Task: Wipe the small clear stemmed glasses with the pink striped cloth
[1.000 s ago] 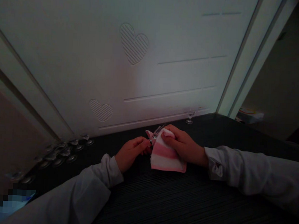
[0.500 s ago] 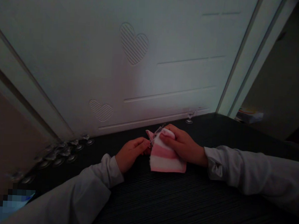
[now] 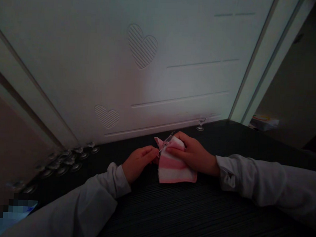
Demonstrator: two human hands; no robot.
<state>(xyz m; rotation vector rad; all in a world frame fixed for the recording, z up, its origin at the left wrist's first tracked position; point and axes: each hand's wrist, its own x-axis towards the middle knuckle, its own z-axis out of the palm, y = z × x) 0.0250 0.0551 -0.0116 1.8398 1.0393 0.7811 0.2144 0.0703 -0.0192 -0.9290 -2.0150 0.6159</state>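
My right hand [image 3: 190,150] is closed around a pink and white striped cloth [image 3: 175,169], which hangs down towards the dark tabletop. Wrapped partly in the cloth is a small clear stemmed glass [image 3: 168,139], its bowl tilted up and to the right. My left hand [image 3: 141,162] pinches the lower left end of the glass, apparently at its base, which the fingers mostly hide. A pink corner of cloth sticks up just above the left fingertips.
Several small stemmed glasses [image 3: 62,164] stand in a cluster at the left of the black grained tabletop [image 3: 184,215]. One glass [image 3: 200,124] stands alone at the back right. Behind rises a white panel [image 3: 178,38] with carved hearts. White papers [image 3: 265,122] lie beyond the right edge.
My right thumb has shifted slightly down and left over the cloth, and the cloth's folds have moved a little. Both arms and the standing glasses stay in place.
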